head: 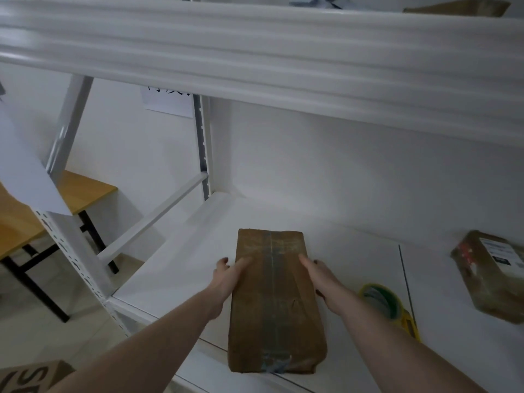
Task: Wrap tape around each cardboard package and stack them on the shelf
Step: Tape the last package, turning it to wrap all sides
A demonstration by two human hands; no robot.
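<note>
Package in hand: long brown cardboard package (275, 302), a strip of clear tape running down its middle and bunched at the near end; it lies lengthwise on the white shelf (181, 251), near end at the front lip.
My left hand (226, 276): pressed flat to the package's left side, thumb up on the top face, fingers spread along the edge.
My right hand (323, 279): against the right side, mirror of the left, fingers pointing away from me. Both hands grip the package between them.
Tape roll (382, 300): green-rimmed, on a yellow dispenser, resting on the shelf just right of my right forearm.
Second package (490, 275): brown, white printed label on top, far right on the same shelf, well apart from the first; blurred.
Upper tier: white beam (255, 58) overhead, another cardboard piece (459, 7) showing above it.
Left of rack: wooden desk (82, 191) with black legs.
Bottom left corner: a printed cardboard box (31, 377), partly out of view.
</note>
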